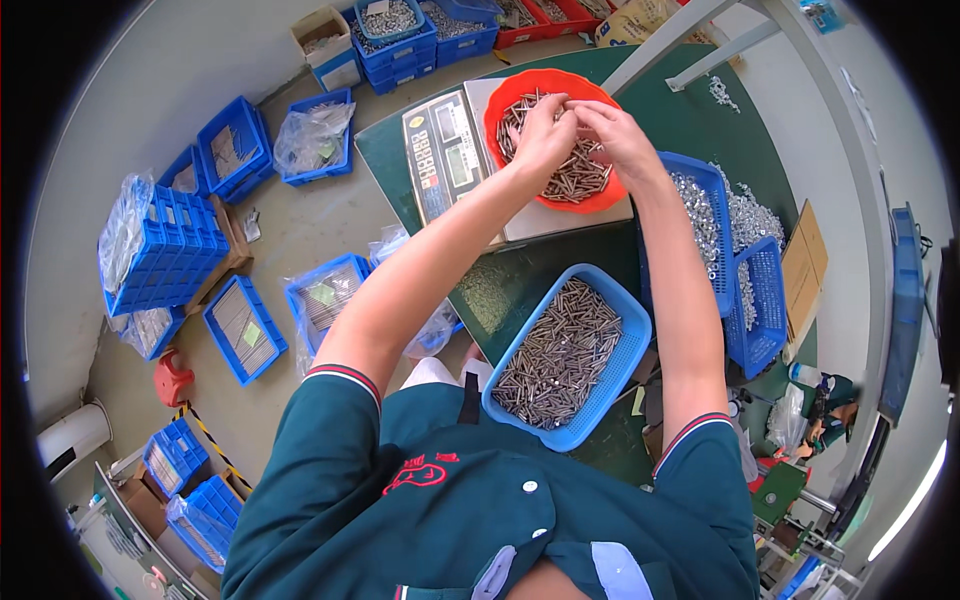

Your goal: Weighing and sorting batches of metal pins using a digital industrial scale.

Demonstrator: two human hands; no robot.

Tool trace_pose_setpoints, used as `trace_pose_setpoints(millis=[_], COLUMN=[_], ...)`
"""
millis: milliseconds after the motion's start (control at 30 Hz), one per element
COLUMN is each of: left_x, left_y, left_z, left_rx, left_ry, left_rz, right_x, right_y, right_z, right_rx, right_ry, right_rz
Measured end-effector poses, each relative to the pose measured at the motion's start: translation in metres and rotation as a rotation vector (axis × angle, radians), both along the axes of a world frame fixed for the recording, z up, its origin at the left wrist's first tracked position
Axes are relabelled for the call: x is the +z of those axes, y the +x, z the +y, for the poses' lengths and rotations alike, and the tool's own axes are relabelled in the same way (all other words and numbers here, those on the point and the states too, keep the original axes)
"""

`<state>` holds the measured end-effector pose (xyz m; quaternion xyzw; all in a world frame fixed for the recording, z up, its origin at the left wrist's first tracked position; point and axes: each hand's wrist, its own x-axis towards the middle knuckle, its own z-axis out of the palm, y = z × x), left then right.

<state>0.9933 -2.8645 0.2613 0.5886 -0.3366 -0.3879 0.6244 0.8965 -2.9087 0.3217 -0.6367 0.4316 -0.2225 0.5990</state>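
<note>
On the far left, blue crates stand stacked on the grey floor, several wrapped in clear plastic, with flat blue trays of metal parts just beside them and a red stool near the lower stack. Bare floor runs between these crates and the edge of the green table, leaving open room on that side. More blue and red bins line the wall at the top.

A weighing scale sits at the table's left corner, its display panel facing the floor side. An orange bowl rests on the scale's platform, holding a heap of slim metal pins. The left hand is over the bowl, fingers curled down and pinched together above the pins; whether it grips any cannot be told. The right hand touches it from the right, fingers likewise bent and closed toward the left hand's fingertips, and its hold cannot be made out either.

Nearer the body, a blue basket full of the same pins lies between the forearms, overhanging the table's near edge. To the right, two more blue baskets hold silvery small hardware, with loose pieces spilled beside them. A cardboard piece lies at the table's right edge, and a grey metal frame crosses above.
</note>
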Motion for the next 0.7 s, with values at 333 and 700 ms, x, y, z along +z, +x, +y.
trace_pose_setpoints(millis=[333,700], left_x=[0.032,-0.075], left_y=[-0.018,-0.135], left_z=[0.102,0.230], left_rx=[-0.084,-0.437], left_ry=[-0.335,0.075], left_rz=[-0.123,-0.350], right_x=[-0.008,-0.161], right_y=[-0.120,-0.169], right_z=[0.109,0.185], right_rx=[-0.245,-0.264], right_ry=[-0.095,-0.665], right_rz=[-0.069,0.604])
